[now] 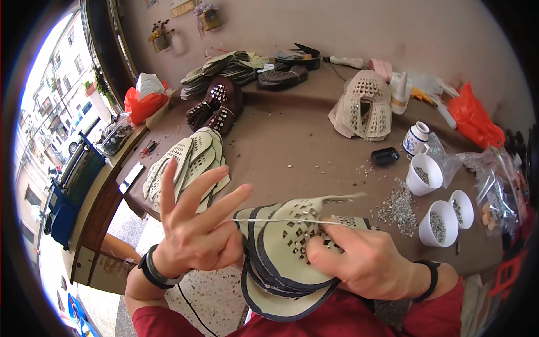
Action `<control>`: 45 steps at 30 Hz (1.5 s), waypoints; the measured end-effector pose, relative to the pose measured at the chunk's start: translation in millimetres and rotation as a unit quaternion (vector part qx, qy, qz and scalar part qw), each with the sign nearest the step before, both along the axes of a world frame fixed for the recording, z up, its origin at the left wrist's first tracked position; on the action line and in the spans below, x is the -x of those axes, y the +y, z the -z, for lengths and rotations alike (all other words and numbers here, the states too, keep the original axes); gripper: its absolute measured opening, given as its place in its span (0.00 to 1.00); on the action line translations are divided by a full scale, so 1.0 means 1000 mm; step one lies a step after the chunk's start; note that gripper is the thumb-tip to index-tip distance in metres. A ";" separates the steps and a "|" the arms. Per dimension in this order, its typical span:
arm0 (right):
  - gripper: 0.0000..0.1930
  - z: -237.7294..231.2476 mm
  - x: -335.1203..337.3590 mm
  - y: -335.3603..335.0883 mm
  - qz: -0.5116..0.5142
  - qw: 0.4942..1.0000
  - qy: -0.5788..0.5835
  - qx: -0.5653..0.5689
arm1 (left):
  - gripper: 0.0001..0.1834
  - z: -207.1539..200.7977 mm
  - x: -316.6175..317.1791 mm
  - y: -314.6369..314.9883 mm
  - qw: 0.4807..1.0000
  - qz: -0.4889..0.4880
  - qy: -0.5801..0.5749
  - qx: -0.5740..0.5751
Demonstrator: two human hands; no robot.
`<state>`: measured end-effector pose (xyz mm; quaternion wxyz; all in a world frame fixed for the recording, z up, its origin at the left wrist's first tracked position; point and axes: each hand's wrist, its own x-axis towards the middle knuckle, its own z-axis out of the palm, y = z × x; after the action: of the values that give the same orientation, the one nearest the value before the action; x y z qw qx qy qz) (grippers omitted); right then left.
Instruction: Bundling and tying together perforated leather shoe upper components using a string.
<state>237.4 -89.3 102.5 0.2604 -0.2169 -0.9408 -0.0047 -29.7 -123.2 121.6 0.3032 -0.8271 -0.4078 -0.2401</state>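
Being bundled at chest height, just above the near edge of the brown worktable (292, 140), is a stack of cream perforated shoe uppers (292, 247), and the step in hand is judged to be tying that stack together. The stack is being gripped by the right hand (359, 261), which is closed on it with the thumb pressed across the top piece and the fingers curled beneath. A thin pale string (292, 221) is being drawn taut across the stack toward the left hand (196, 224), whose fingers are being held spread and open; the string appears to be caught near the thumb and palm, though the exact hold cannot be told. What seems called for next is steady tension while the string is wrapped or knotted, so that the layered pieces are not being allowed to slide apart. The uppers are looking thin and flexible, smooth-faced with dark edges and a field of small square cut-outs. Further off, a fanned pile of like cream pieces (188, 163) is lying on the table, dark studded pieces (219, 106) are resting behind it, and three white cups (435, 199) holding small grey bits are standing to the right beside a scatter of silvery beads (398, 208).
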 end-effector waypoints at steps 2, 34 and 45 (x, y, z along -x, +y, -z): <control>0.10 0.003 0.003 0.000 -0.022 0.999 0.009 -0.022 | 0.10 -0.006 -0.005 0.006 0.997 0.032 -0.061 0.035; 0.46 0.017 0.011 0.081 -0.125 0.812 0.435 0.367 | 0.18 0.057 0.007 0.035 0.951 0.171 -0.259 0.012; 0.39 0.027 0.022 0.086 -0.075 0.703 0.387 0.592 | 0.12 0.058 -0.024 0.045 0.917 0.027 -0.397 0.039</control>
<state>215.8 -3.8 75.9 0.4187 -0.2381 -0.5795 0.6575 -5.5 -78.2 63.7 0.0772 -0.6855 -0.4816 -0.5406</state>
